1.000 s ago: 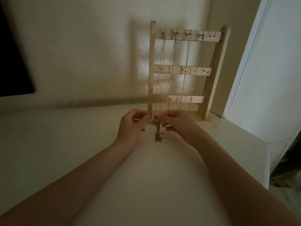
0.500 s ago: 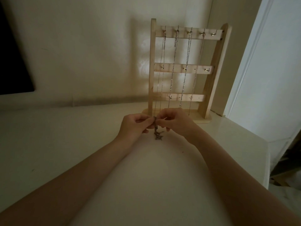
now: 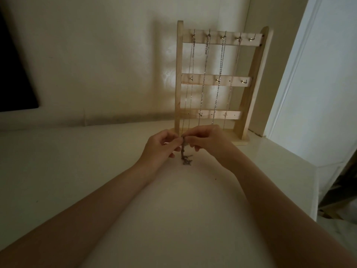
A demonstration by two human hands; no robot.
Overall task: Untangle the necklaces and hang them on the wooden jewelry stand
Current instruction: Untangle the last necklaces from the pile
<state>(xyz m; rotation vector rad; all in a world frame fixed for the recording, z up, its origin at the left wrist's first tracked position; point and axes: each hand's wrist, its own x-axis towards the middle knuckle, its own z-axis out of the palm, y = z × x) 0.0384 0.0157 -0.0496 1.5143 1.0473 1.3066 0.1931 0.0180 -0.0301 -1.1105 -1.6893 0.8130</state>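
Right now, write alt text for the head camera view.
Two hands, left hand and right hand, pinch a tangled necklace above a pale tabletop. Behind stands a wooden jewelry stand, chains hanging from four top hooks; the rightmost hook is bare.

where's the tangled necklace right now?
In the head view, near centre: the tangled necklace is pinched at its top between the left hand and the right hand, dangling over the white table just in front of the wooden jewelry stand.

Both hands (image 3: 190, 145) meet fingertip to fingertip, pinching, forearms outstretched
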